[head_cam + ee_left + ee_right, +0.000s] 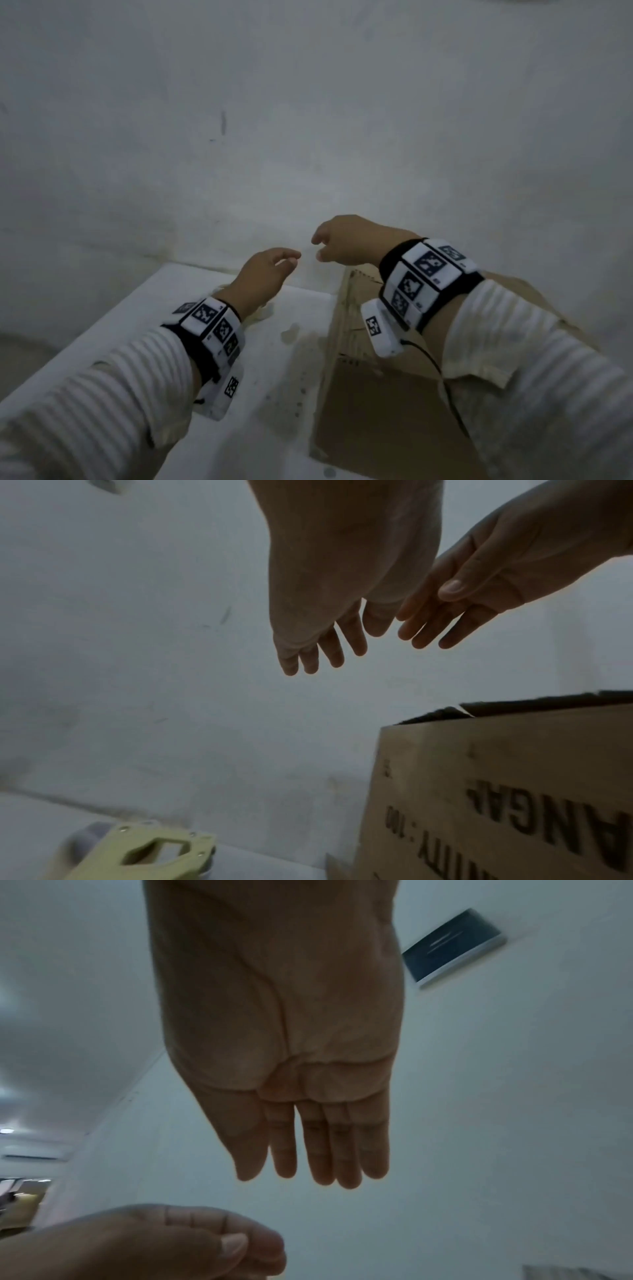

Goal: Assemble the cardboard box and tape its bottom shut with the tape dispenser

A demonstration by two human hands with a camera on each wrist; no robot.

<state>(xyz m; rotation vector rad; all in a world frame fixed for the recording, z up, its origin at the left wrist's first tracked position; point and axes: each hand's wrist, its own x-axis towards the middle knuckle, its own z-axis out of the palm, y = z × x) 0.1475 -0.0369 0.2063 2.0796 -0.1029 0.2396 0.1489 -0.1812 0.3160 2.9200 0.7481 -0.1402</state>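
Observation:
The brown cardboard box (383, 394) stands on the white table (274, 377) at the right, under my right forearm. In the left wrist view the cardboard box (496, 791) shows upside-down black print and a top flap edge slightly lifted. A pale yellow tape dispenser (147, 853) lies on the table left of the box; my left arm hides it in the head view. My left hand (291, 260) and right hand (318, 246) hover close together in the air above the box's far left corner. Both are empty, with relaxed fingers (315, 1150).
A white wall (308, 120) rises right behind the table. The table's left edge (85, 339) drops to the floor. A dark framed panel (452, 945) hangs high on the wall.

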